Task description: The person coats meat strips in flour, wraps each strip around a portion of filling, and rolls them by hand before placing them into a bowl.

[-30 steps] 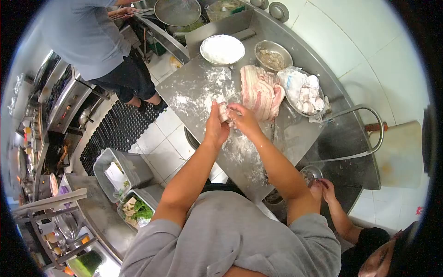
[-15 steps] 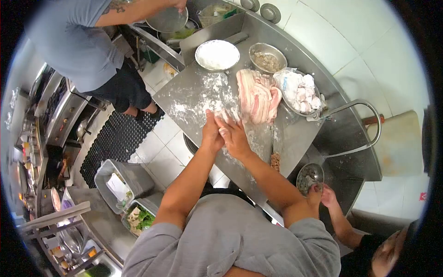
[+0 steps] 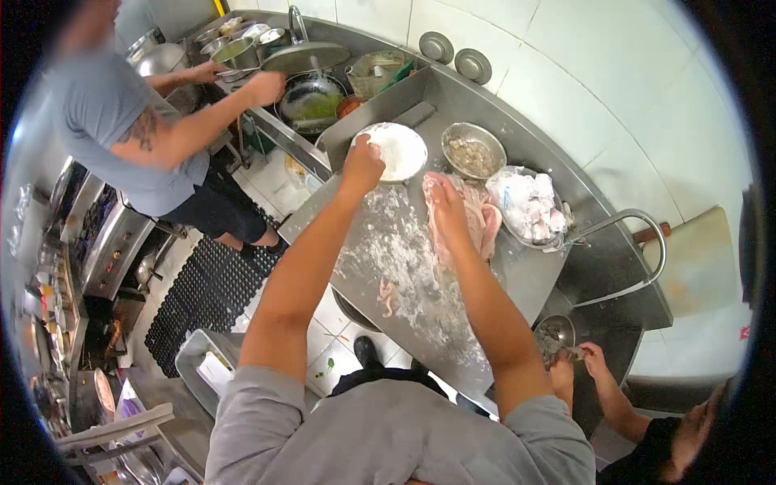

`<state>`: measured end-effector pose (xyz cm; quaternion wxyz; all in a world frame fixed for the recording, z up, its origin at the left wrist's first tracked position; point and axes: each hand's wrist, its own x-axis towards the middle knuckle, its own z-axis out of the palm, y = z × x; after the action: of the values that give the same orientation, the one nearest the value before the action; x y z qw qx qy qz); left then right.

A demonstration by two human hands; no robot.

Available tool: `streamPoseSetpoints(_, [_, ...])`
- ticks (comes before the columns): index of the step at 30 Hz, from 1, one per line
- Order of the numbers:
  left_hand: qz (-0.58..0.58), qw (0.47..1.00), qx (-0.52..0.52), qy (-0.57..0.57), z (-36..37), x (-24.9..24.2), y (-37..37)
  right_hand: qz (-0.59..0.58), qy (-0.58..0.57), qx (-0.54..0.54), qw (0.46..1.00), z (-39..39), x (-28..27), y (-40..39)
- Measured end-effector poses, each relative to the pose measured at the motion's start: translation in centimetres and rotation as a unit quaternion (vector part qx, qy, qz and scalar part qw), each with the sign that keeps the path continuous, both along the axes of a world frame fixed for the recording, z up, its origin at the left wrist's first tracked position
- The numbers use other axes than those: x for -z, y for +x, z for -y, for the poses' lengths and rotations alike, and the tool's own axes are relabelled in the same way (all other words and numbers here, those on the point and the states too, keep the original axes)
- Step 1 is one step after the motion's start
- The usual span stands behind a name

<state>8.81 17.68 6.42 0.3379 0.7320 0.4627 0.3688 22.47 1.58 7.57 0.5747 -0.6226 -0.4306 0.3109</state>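
Note:
My left hand [image 3: 363, 168] is at the left rim of a bowl of white powder [image 3: 401, 152]; its fingers are bent over the edge and partly hidden. My right hand [image 3: 447, 212] lies on the upper left part of the pale pink meat strips [image 3: 488, 222], fingers together; whether it grips a strip is unclear. White powder is scattered over the steel counter [image 3: 364, 267], with a small scrap of meat [image 3: 388, 296] near the front edge. Behind the meat stands a metal bowl with brownish contents [image 3: 474, 151]. A bowl of whitish floury pieces [image 3: 529, 205] is to its right.
A person in a grey shirt [image 3: 121, 121] works at the left near a pan [image 3: 310, 99]. At the lower right, a co-worker's hands [image 3: 594, 361] are at a metal bowl [image 3: 555, 333] by the sink. A curved faucet [image 3: 651, 234] rises at the right; a grey bin [image 3: 212, 364] stands lower left.
My hands have parted: the left went up to the powder bowl, the right onto the meat. A meat scrap now shows on the counter. The person at left has shifted, arms lower.

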Motion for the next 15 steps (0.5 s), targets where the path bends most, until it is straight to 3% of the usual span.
streamPoseSetpoints(1, [-0.076,0.996,0.002,0.034,-0.9,-0.7,0.0,0.052,-0.014,0.008,0.998,-1.1,-0.3,0.4])
streamPoseSetpoints(4, [-0.136,0.990,0.013,-0.016,-1.6,-2.7,0.2,0.175,-0.021,0.026,0.984,-3.7,-0.7,1.0])
streamPoseSetpoints(7, [-0.097,0.993,-0.016,0.066,-0.9,-2.5,-1.5,0.248,-0.039,-0.023,0.968,-6.0,-1.6,1.5])
streamPoseSetpoints(9, [0.011,0.992,0.007,0.125,1.4,-1.5,-4.5,0.333,-0.037,-0.059,0.940,-8.4,-0.4,2.6])
streamPoseSetpoints(15, [-0.146,0.967,-0.019,0.206,11.5,4.1,-11.4,0.525,-0.191,-0.136,0.818,-14.5,2.5,2.1])
